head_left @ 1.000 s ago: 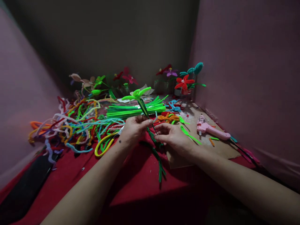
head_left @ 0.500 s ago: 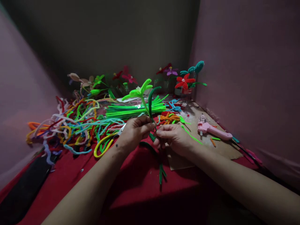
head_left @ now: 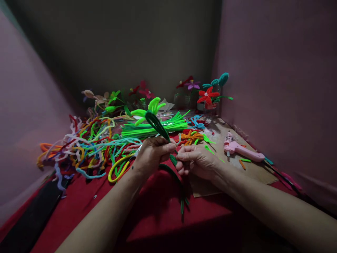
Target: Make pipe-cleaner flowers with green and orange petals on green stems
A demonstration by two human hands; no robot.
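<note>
My left hand [head_left: 155, 154] pinches the stem of a pipe-cleaner flower [head_left: 147, 111] with bright green petals. A dark green pipe-cleaner leaf [head_left: 157, 125] rises from the same grip and leans left across the flower, hiding part of it. Close by on the right, my right hand [head_left: 196, 160] is closed, thumb and fingertips pinching the dark green stem just below. Further dark green pipe cleaners [head_left: 175, 177] curve down beneath both hands over the red cloth, their ends splayed.
Tangled coloured pipe cleaners [head_left: 86, 140] and yellow-handled scissors [head_left: 116, 177] lie left. Behind is a green pipe-cleaner bundle [head_left: 168, 125]. A pink glue gun [head_left: 242, 150] rests on cardboard [head_left: 259, 172] at right. Finished flowers, including a red one [head_left: 207, 95], stand at the back.
The flower and dark leaf have turned and tipped left; the leaf now crosses in front of the flower, its loop facing me. Both hands keep their pinch close together.
</note>
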